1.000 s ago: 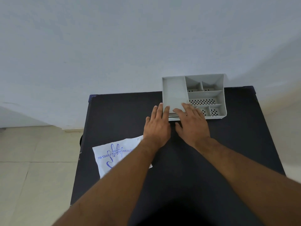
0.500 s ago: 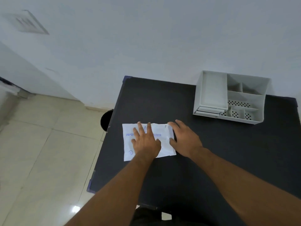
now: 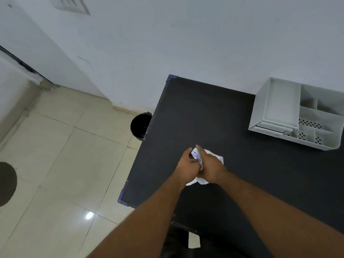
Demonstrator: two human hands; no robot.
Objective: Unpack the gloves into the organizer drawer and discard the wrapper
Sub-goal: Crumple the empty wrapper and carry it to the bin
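The white wrapper [image 3: 198, 157] with blue print is crumpled between my two hands over the left part of the black table [image 3: 232, 164]. My left hand [image 3: 187, 167] grips its left side and my right hand [image 3: 212, 167] closes over its right side; white corners stick out below and to the right. The grey organizer [image 3: 260, 108] stands at the table's back right, its drawer front [image 3: 273, 126] pushed in. The gloves are hidden from view.
A black bin [image 3: 140, 125] stands on the tiled floor just left of the table's left edge. A white wall runs behind the table. A dark round patch [image 3: 6, 183] lies on the floor at far left.
My hands left the organizer drawer, moved left onto the flat wrapper, and have now gathered it into a crumpled wad. The view has swung left and shows the bin.
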